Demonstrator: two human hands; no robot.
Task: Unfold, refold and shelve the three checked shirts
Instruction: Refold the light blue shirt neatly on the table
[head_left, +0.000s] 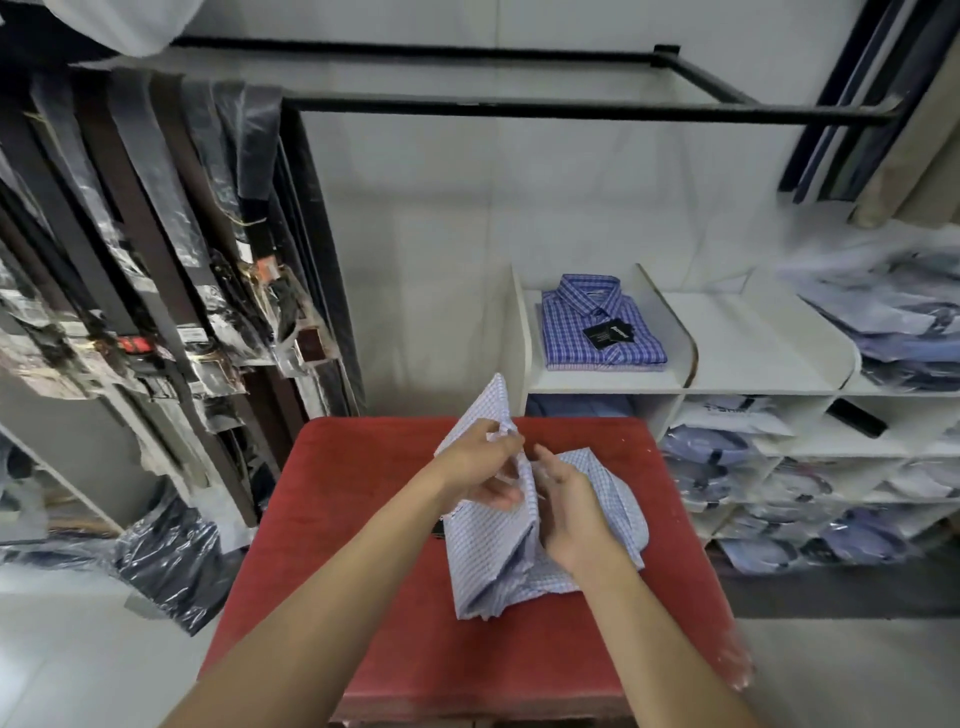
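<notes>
Head view: left hand (480, 465) pinches a raised flap of the pale checked shirt (519, 551) lying crumpled on the red table (363, 519), right hand (563, 501) grips its fabric, a folded blue checked shirt (597, 325) rests on the white shelf (753, 343).

Two hands, the left hand (480, 467) and the right hand (563, 506), are in view. One pale checked shirt (498, 561) lies on one red worktop (363, 545). One folded blue checked shirt (600, 327) sits on one white shelf unit (753, 364). The bagged shirts are too blurred to count.
</notes>
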